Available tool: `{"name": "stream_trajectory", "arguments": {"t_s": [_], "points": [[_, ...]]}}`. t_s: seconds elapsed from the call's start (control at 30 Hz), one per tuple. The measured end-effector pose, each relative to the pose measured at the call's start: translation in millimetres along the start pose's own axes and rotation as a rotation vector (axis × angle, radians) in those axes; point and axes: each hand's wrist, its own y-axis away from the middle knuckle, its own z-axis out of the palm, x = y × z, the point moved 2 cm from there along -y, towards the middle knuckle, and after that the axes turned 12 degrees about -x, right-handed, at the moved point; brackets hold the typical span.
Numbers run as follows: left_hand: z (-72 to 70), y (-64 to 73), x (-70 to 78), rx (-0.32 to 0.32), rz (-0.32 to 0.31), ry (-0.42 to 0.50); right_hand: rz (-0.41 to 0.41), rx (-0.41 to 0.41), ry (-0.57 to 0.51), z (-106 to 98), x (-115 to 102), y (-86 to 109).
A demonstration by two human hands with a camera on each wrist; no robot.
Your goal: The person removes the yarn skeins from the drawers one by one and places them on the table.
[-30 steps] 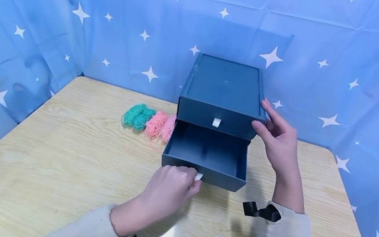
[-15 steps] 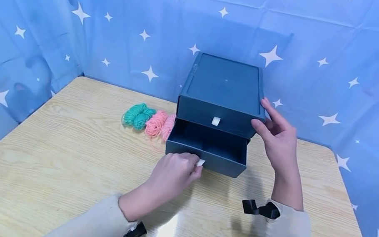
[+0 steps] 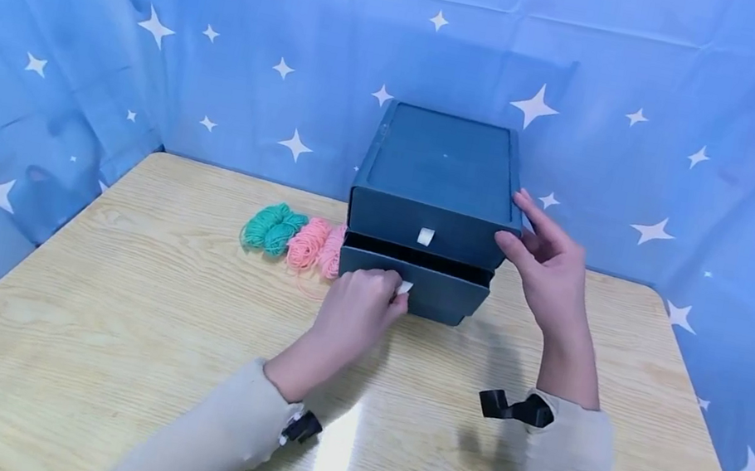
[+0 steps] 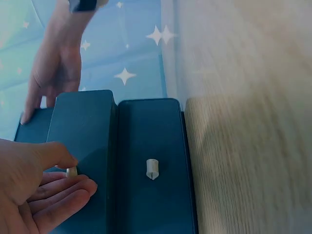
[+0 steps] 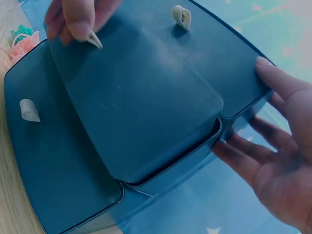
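Note:
A dark blue drawer unit [image 3: 446, 159] stands at the back of the table, with white pull tabs on its drawers. Its middle drawer [image 3: 447, 290] sticks out a little, leaving a narrow dark gap above its front. My left hand [image 3: 362, 300] pinches the white tab [image 4: 72, 171] of that drawer between thumb and fingers. At the unit's upper right corner, my right hand [image 3: 552, 279] rests with thumb at the front edge and fairly straight fingers along the side. The top drawer [image 5: 214, 53] and bottom drawer [image 4: 153, 131] look pushed in.
Left of the unit lie a green yarn skein [image 3: 274, 229], a coral one [image 3: 308, 244] and a light pink one [image 3: 332, 251] partly behind the unit. A blue curtain with white stars [image 3: 246, 35] hangs behind the wooden table [image 3: 104, 322].
My left hand has moved away from me with the tab, and the middle drawer has slid from well out to nearly in. The right hand has stayed at the unit's corner.

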Motion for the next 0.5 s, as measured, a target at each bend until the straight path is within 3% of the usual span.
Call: {"name": "stream_trajectory", "arguments": {"t_s": [0.23, 0.5], "points": [[7.2, -19.9, -7.4, -0.005, -0.075, 0.048, -0.003, -0.007, 0.007, 0, 1, -1.6], [12.9, -19.0, -9.9, 0.034, -0.058, 0.045, -0.005, 0.003, 0.012, 0, 2, -1.1]]}}
